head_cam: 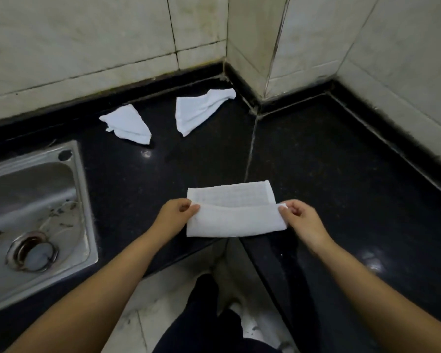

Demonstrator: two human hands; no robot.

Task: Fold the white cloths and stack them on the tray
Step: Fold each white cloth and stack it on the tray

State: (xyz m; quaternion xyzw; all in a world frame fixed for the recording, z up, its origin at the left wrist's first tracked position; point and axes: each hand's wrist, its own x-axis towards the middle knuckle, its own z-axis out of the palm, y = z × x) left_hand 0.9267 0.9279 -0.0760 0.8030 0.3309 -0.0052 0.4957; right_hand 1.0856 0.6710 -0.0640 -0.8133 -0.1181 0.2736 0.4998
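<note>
Three white cloths (pixel 233 212): one pinched by left hand (pixel 176 215) and right hand (pixel 299 220), two seemingly crumpled behind.

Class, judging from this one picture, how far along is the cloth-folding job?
Done: nothing stacked; no tray is in view. In hand: the left hand and right hand pinch the near cloth, mid-fold on the black counter. Left: two crumpled cloths near the wall.

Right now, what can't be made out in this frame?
- Tray: not in the head view at all; where it stands cannot be told.
- Sink: its left part is cut off by the frame edge.
- Cloth pinched by left hand and right hand: layers under the raised flap are hidden.
- Two far cloths: crumpled, undersides hidden.
</note>
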